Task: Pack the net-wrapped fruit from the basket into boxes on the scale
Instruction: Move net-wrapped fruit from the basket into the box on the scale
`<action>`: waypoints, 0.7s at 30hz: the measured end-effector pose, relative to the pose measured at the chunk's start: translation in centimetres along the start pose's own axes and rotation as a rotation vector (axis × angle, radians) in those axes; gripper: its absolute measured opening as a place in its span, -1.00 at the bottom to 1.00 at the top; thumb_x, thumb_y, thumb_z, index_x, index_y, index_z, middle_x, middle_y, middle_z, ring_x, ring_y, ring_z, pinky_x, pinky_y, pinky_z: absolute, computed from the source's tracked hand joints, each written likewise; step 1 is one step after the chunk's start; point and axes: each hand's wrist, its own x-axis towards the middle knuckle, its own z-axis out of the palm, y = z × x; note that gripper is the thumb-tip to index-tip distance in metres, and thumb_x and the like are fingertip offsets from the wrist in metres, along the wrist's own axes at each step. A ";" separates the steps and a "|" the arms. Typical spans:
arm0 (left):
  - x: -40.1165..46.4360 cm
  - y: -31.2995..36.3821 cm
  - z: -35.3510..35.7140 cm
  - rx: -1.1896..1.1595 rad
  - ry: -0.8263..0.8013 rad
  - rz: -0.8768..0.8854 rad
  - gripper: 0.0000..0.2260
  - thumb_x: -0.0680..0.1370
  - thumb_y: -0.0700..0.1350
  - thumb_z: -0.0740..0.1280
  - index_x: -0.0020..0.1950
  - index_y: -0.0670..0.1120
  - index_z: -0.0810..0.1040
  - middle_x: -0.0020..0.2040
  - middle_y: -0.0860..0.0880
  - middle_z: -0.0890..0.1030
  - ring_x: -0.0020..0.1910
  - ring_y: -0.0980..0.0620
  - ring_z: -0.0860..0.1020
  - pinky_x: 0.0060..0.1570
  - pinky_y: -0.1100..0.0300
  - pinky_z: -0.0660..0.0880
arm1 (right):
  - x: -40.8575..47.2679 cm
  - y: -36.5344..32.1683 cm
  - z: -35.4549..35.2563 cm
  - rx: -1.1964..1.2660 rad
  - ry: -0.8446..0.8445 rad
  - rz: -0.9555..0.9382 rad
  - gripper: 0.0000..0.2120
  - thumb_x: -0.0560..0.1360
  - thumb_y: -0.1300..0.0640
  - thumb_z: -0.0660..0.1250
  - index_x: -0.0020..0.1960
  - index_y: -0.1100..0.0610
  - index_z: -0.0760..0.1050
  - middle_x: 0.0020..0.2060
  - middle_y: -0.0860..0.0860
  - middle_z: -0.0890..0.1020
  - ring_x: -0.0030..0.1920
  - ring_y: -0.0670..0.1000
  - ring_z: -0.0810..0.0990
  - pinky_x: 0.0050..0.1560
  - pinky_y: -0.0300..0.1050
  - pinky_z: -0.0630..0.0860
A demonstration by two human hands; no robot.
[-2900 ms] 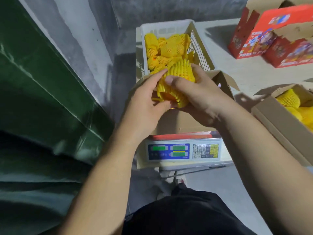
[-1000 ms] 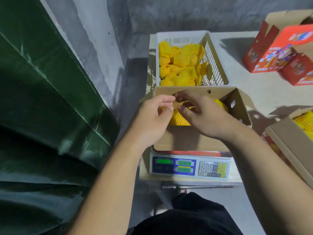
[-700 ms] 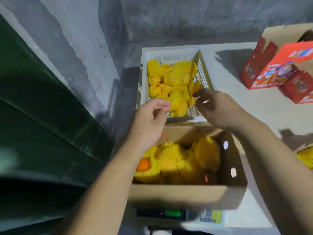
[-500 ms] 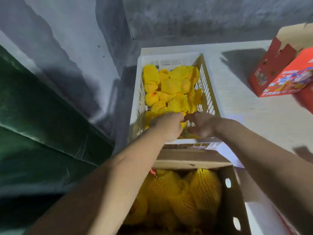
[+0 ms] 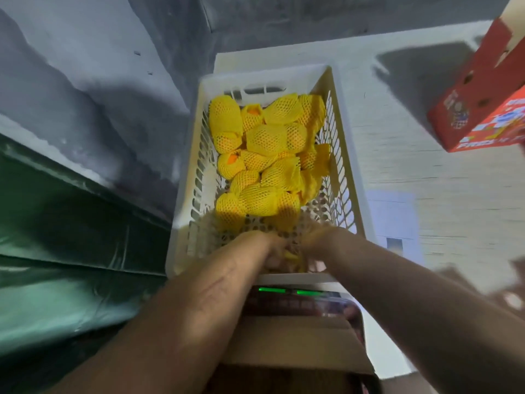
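A white slatted basket [image 5: 350, 166] on the table holds several fruits in yellow foam nets [image 5: 267, 155]. My left hand [image 5: 255, 251] and my right hand [image 5: 326, 245] meet at the basket's near end, both motion-blurred. Their fingers close around one yellow net-wrapped fruit [image 5: 292, 256], of which only a sliver shows between them. Just below the hands is the scale [image 5: 284, 291] with green lit digits. The cardboard box [image 5: 292, 348] stands on it, and only the box's near flap is visible under my forearms.
A red printed carton [image 5: 483, 109] stands at the far right of the white table [image 5: 426, 172]. A green tarp [image 5: 56, 251] fills the left side and a grey concrete wall [image 5: 113, 66] runs behind the basket.
My view tipped up from the box to the basket. Both hands left the box, reached into the basket's near end and closed together on a fruit there.
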 end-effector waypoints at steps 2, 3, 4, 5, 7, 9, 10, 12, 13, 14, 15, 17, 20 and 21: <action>-0.6 0.3 0.0 -0.016 -0.014 0.003 -0.34 0.62 -0.01 0.45 0.67 0.03 0.26 0.61 -0.15 0.34 0.50 -0.19 0.42 0.39 0.07 0.37 | -0.6 0.1 0.5 -0.007 0.001 -0.063 -0.51 0.71 0.15 0.21 0.60 0.25 0.25 0.58 0.21 0.30 0.56 0.19 0.28 0.49 -0.01 0.24; -1.0 0.3 -0.2 -0.010 -0.026 -0.019 -0.30 0.61 0.03 0.45 0.68 0.08 0.21 0.64 -0.13 0.31 0.52 -0.19 0.40 0.41 0.05 0.36 | -0.7 0.1 0.6 -0.007 -0.045 -0.086 -0.51 0.69 0.15 0.26 0.58 0.25 0.30 0.56 0.21 0.34 0.53 0.19 0.33 0.46 0.01 0.29; -1.3 0.2 -0.2 -0.006 -0.041 -0.050 -0.28 0.61 0.07 0.43 0.70 0.09 0.16 0.66 -0.12 0.28 0.54 -0.20 0.37 0.46 0.01 0.35 | -0.7 0.1 0.6 0.018 -0.082 -0.083 -0.50 0.67 0.14 0.30 0.57 0.23 0.32 0.54 0.20 0.37 0.51 0.20 0.37 0.44 0.03 0.34; -1.4 -0.2 -0.2 0.028 -0.033 -0.087 -0.31 0.64 0.08 0.39 0.70 0.06 0.14 0.67 -0.12 0.25 0.56 -0.20 0.35 0.50 -0.02 0.34 | -0.8 0.2 0.7 0.042 -0.088 -0.085 -0.46 0.66 0.12 0.33 0.60 0.16 0.29 0.54 0.18 0.36 0.49 0.20 0.39 0.40 0.06 0.40; -2.1 -0.8 -0.3 0.049 0.054 -0.132 -0.43 0.68 0.00 0.30 0.65 -0.05 0.19 0.65 -0.18 0.25 0.55 -0.22 0.34 0.51 -0.07 0.34 | -1.9 0.1 0.2 0.149 -0.030 -0.108 -0.36 0.64 0.04 0.38 0.64 -0.02 0.21 0.51 0.10 0.37 0.43 0.20 0.46 0.25 0.05 0.52; -3.9 -0.7 -0.9 0.030 0.201 -0.085 -0.46 0.64 -0.13 0.30 0.60 -0.06 0.23 0.62 -0.23 0.22 0.48 -0.30 0.40 0.40 -0.15 0.45 | -2.8 0.0 -0.2 0.225 0.058 -0.161 -0.38 0.58 0.02 0.44 0.57 -0.07 0.29 0.45 0.08 0.41 0.32 0.20 0.54 0.07 -0.01 0.54; -5.2 -0.7 -1.3 -0.001 0.266 -0.059 -0.44 0.62 -0.13 0.33 0.59 -0.02 0.22 0.60 -0.23 0.19 0.42 -0.32 0.44 0.31 -0.16 0.50 | -3.5 0.1 -0.6 0.261 0.084 -0.172 -0.36 0.53 0.04 0.48 0.55 -0.07 0.32 0.45 0.09 0.37 0.32 0.21 0.52 0.05 -0.01 0.51; -7.8 -1.1 -2.4 -0.088 0.355 0.001 -0.39 0.53 0.01 0.45 0.51 0.08 0.25 0.48 -0.16 0.22 0.29 -0.28 0.49 0.14 -0.08 0.54 | -5.3 0.6 -2.0 0.404 0.125 -0.165 -0.31 0.44 0.00 0.51 0.50 -0.17 0.33 0.39 0.07 0.27 0.34 0.24 0.46 0.15 0.04 0.51; -9.2 -1.3 -3.0 -0.153 0.395 0.027 -0.37 0.47 0.08 0.50 0.45 0.11 0.28 0.38 -0.11 0.23 0.24 -0.24 0.48 0.09 -0.02 0.51 | -6.6 0.8 -2.7 0.490 0.183 -0.182 -0.36 0.42 -0.02 0.52 0.44 -0.20 0.38 0.33 0.05 0.27 0.29 0.22 0.47 0.16 0.04 0.53; -10.7 -1.5 -3.5 -0.226 0.448 0.046 -0.37 0.41 0.12 0.51 0.40 0.15 0.29 0.29 -0.06 0.23 0.19 -0.20 0.48 0.06 0.01 0.49 | -8.0 1.0 -3.4 0.565 0.253 -0.209 -0.44 0.41 0.00 0.52 0.35 -0.21 0.42 0.27 0.06 0.28 0.21 0.18 0.50 0.07 -0.02 0.54; -12.4 -1.7 -3.7 -0.299 0.523 0.073 -0.37 0.36 0.15 0.50 0.36 0.19 0.31 0.21 -0.01 0.24 0.14 -0.14 0.49 0.00 0.05 0.49 | -9.7 0.9 -4.1 0.630 0.326 -0.237 -0.51 0.41 0.03 0.53 0.27 -0.20 0.45 0.23 0.08 0.30 0.09 0.11 0.52 -0.07 -0.10 0.51; -15.9 -1.9 -3.7 -0.398 0.748 0.158 -0.40 0.27 0.21 0.41 0.28 0.31 0.34 0.08 0.12 0.28 -0.02 0.07 0.49 -0.19 0.15 0.44 | -13.3 0.4 -5.4 0.758 0.448 -0.315 -0.60 0.39 0.07 0.54 0.15 -0.13 0.48 0.14 0.15 0.45 -0.17 0.00 0.51 -0.23 -0.17 0.43; -22.5 -2.6 -0.5 -0.524 1.028 0.340 -0.47 0.24 0.23 0.38 0.20 0.45 0.40 0.09 0.27 0.42 -0.08 0.33 0.52 -0.26 0.28 0.36 | -20.4 -2.6 -5.1 0.903 0.554 -0.460 -0.58 0.32 -0.05 0.52 0.11 -0.04 0.47 -0.27 -0.02 0.52 -0.36 -0.08 0.42 -0.34 -0.13 0.38; -24.4 -2.9 1.2 -0.574 1.097 0.408 -0.49 0.25 0.21 0.39 0.19 0.45 0.42 0.10 0.26 0.47 -0.02 0.37 0.53 -0.23 0.27 0.38 | -22.6 -3.9 -4.4 0.940 0.596 -0.510 -0.59 0.32 -0.08 0.52 0.09 -0.04 0.48 -0.30 -0.09 0.51 -0.35 -0.10 0.43 -0.34 -0.16 0.39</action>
